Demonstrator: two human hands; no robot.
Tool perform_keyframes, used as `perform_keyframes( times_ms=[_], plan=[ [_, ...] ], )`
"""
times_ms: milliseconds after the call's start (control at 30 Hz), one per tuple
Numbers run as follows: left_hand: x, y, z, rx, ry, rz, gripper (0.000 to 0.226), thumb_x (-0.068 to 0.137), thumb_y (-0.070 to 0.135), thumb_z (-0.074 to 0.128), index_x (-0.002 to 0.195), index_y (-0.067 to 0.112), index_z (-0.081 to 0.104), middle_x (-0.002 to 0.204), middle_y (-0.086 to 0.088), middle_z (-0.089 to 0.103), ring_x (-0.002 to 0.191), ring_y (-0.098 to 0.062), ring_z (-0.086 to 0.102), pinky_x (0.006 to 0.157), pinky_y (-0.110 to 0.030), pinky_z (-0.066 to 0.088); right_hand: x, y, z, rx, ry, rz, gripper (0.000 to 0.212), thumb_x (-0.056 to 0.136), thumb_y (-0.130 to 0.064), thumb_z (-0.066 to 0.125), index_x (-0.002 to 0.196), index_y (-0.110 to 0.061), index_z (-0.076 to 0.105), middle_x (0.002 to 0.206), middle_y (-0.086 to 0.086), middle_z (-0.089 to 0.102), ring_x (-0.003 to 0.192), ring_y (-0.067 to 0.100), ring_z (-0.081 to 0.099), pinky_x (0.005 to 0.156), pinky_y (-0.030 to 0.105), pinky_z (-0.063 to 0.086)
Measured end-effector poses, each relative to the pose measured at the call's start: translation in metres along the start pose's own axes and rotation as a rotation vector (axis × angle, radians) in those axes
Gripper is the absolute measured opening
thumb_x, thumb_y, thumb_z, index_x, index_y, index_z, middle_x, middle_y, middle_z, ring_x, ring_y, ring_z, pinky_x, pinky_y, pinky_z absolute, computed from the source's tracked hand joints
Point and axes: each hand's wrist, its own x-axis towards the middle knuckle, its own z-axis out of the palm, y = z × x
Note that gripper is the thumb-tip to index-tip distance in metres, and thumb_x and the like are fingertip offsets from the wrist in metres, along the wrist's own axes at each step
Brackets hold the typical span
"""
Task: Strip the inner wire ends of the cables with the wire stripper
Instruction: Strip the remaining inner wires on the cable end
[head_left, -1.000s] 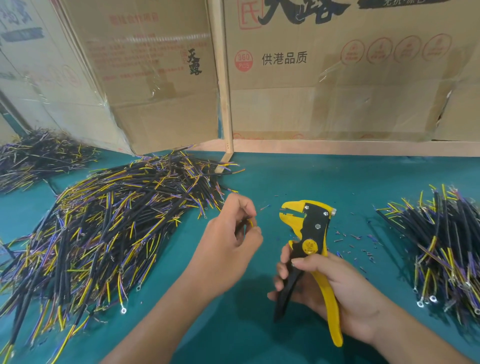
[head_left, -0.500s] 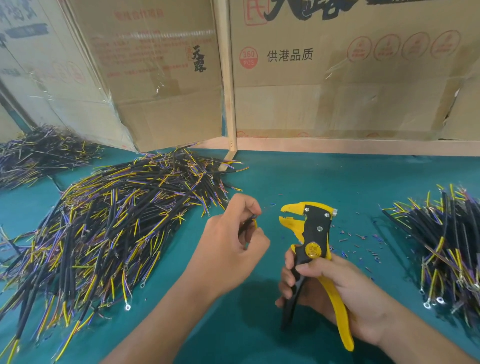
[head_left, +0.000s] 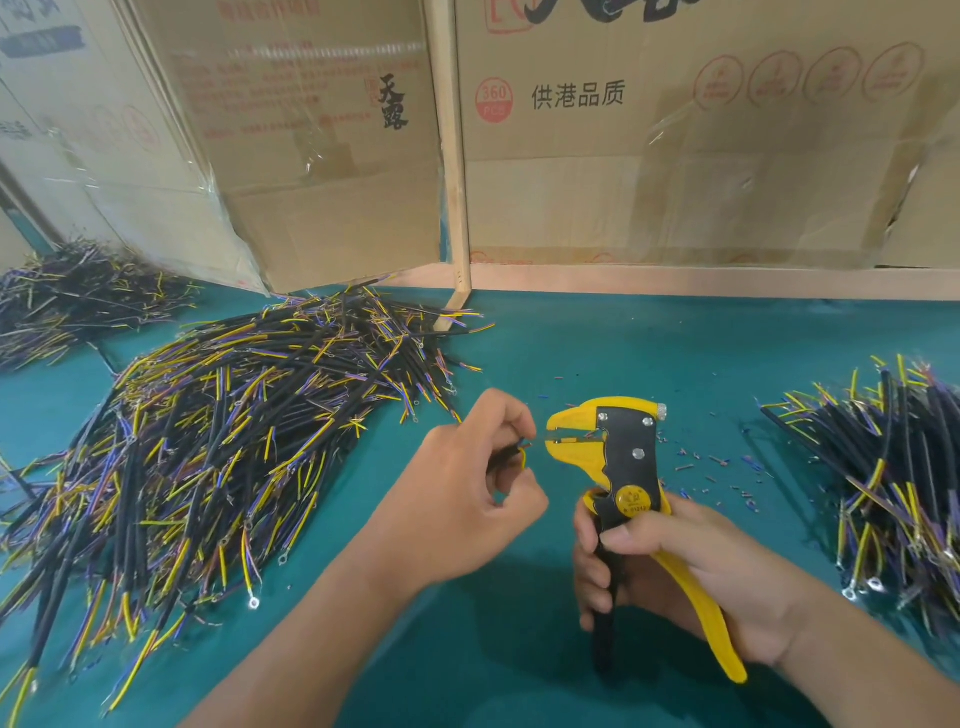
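Note:
My right hand (head_left: 675, 577) grips the handles of a yellow and black wire stripper (head_left: 618, 462), held upright with its jaws facing left. My left hand (head_left: 467, 493) pinches a short black cable (head_left: 511, 453) between thumb and fingers; most of the cable is hidden in the hand. Its thin yellow and purple inner wire ends stick out to the right, just short of the stripper's jaws. A large pile of the same cables (head_left: 208, 441) lies to the left. A second pile (head_left: 893, 483) lies at the right edge.
The work happens on a teal table (head_left: 649, 353). Small bits of cut insulation (head_left: 722, 467) lie scattered right of the stripper. Cardboard boxes (head_left: 675, 156) wrapped in film stand along the back, with a wooden post (head_left: 452, 156) between them. Another cable heap (head_left: 67, 296) sits far left.
My left hand has brought the cable's wire ends rightward, closer to the stripper's jaws. The stripper has stayed upright in my right hand.

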Motion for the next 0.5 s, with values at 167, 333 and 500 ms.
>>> perform_keyframes(
  times_ms=[167, 333, 500],
  plan=[
    [-0.0002, 0.0000, -0.0003, 0.012, -0.041, -0.005, 0.024, 0.079, 0.014, 0.053, 0.099, 0.023, 0.042, 0.063, 0.007, 0.047, 0.052, -0.009, 0.040, 0.053, -0.012, 0.027, -0.0008, -0.0015, -0.0015, -0.027, -0.051, 0.012, 0.017, 0.079, -0.017, 0.066, 0.089, -0.005, 0.060, 0.075, 0.016, 0.050, 0.070, 0.030, 0.050, 0.076, 0.049, 0.050],
    [0.0004, 0.0017, -0.0005, 0.002, -0.052, 0.003, 0.023, 0.079, 0.015, 0.053, 0.098, 0.024, 0.041, 0.066, 0.000, 0.051, 0.054, -0.013, 0.039, 0.054, -0.017, 0.030, -0.0021, -0.0010, -0.0018, -0.027, -0.062, 0.039, 0.020, 0.081, -0.020, 0.068, 0.089, -0.005, 0.057, 0.074, 0.015, 0.048, 0.069, 0.030, 0.048, 0.075, 0.048, 0.049],
    [0.0006, 0.0025, -0.0011, 0.008, -0.042, 0.001, 0.024, 0.079, 0.013, 0.054, 0.098, 0.022, 0.042, 0.065, 0.002, 0.051, 0.054, -0.011, 0.040, 0.054, -0.015, 0.029, -0.0008, 0.0020, 0.0027, 0.004, -0.002, 0.057, 0.028, 0.080, -0.025, 0.073, 0.080, -0.005, 0.055, 0.069, 0.012, 0.041, 0.062, 0.027, 0.044, 0.068, 0.046, 0.048]
  ],
)
